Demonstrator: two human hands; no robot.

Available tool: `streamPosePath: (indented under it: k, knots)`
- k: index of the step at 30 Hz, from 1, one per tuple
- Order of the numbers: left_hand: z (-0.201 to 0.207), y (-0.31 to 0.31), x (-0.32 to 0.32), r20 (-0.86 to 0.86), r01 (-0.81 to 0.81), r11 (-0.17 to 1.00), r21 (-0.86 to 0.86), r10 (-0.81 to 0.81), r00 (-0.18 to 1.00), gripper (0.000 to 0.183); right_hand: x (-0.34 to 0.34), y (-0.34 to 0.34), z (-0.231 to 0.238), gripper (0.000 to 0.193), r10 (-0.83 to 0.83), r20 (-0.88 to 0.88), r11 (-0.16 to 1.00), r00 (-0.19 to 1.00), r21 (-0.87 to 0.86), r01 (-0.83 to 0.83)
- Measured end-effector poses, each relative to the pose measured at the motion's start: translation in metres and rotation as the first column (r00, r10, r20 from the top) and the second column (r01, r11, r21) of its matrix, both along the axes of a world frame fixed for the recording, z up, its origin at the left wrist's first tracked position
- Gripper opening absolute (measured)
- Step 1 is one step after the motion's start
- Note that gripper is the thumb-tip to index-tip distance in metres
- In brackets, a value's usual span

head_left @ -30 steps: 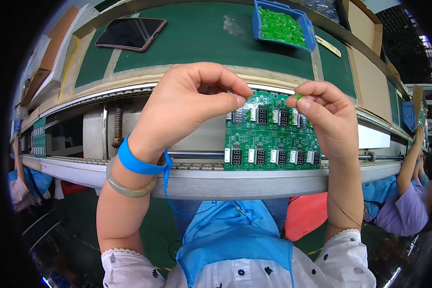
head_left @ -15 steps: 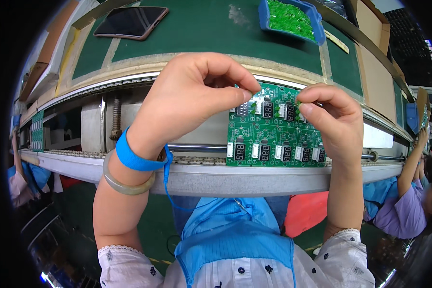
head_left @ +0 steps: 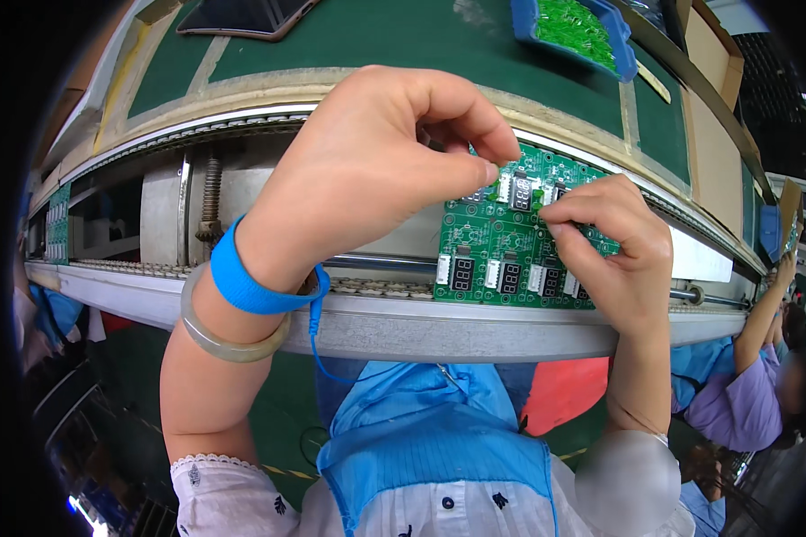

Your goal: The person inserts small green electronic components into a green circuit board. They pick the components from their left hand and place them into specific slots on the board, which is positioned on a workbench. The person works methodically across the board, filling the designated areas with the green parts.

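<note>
A panel of joined green circuit boards (head_left: pixel 476 234) lies across the conveyor rails, with white connectors and dark digit displays in rows. My left hand (head_left: pixel 394 148) arches over its far left part, thumb and forefinger pinched together at the far row. Whatever sits between those fingertips is hidden. My right hand (head_left: pixel 613 237) is closed in a pinch low over the panel's middle, covering its right part. A small green LED (head_left: pixel 537 199) shows at its fingertips. A blue wrist strap (head_left: pixel 255 277) with a cord and a pale bangle (head_left: pixel 228 333) circle my left wrist and forearm.
A blue tray (head_left: pixel 631 64) of green LEDs stands on the green work surface beyond the rails, a phone (head_left: pixel 246 13) at far left. The metal front rail (head_left: pixel 403 329) runs before me. Another board panel (head_left: pixel 56 224) sits far left; a co-worker's arm (head_left: pixel 761 300) shows at right.
The view has shifted, so the tray and phone sit higher. My right hand has moved left along the panel, closer to my left hand. My left hand stays pinched at the far row.
</note>
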State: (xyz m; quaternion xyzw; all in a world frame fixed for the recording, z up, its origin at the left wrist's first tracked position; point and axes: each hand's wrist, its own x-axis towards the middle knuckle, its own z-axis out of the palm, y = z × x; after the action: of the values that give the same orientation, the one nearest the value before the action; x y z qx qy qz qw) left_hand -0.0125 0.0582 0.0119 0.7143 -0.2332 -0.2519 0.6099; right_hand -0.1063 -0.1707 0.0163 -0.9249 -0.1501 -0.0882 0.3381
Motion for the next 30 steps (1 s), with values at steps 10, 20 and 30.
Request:
streamPosePath:
  k: [10, 20, 30]
  knots:
    - [-0.001, -0.002, -0.002, 0.057, 0.014, 1.0, 0.022, -0.015, 0.998, 0.013, -0.007, 0.008, -0.007, 0.022, -0.084, 0.06, 0.991, 0.995, -0.1, 0.09]
    - [-0.001, -0.003, -0.004, 0.087, 0.001, 1.0, 0.024, -0.003, 0.996, 0.014, -0.007, 0.015, -0.006, 0.022, -0.097, 0.083, 0.982, 0.992, -0.154, 0.109]
    - [-0.003, -0.004, -0.003, 0.092, -0.013, 1.0, 0.016, 0.011, 0.996, 0.015, -0.008, 0.022, -0.005, 0.024, -0.15, 0.096, 0.971, 0.984, -0.174, 0.165]
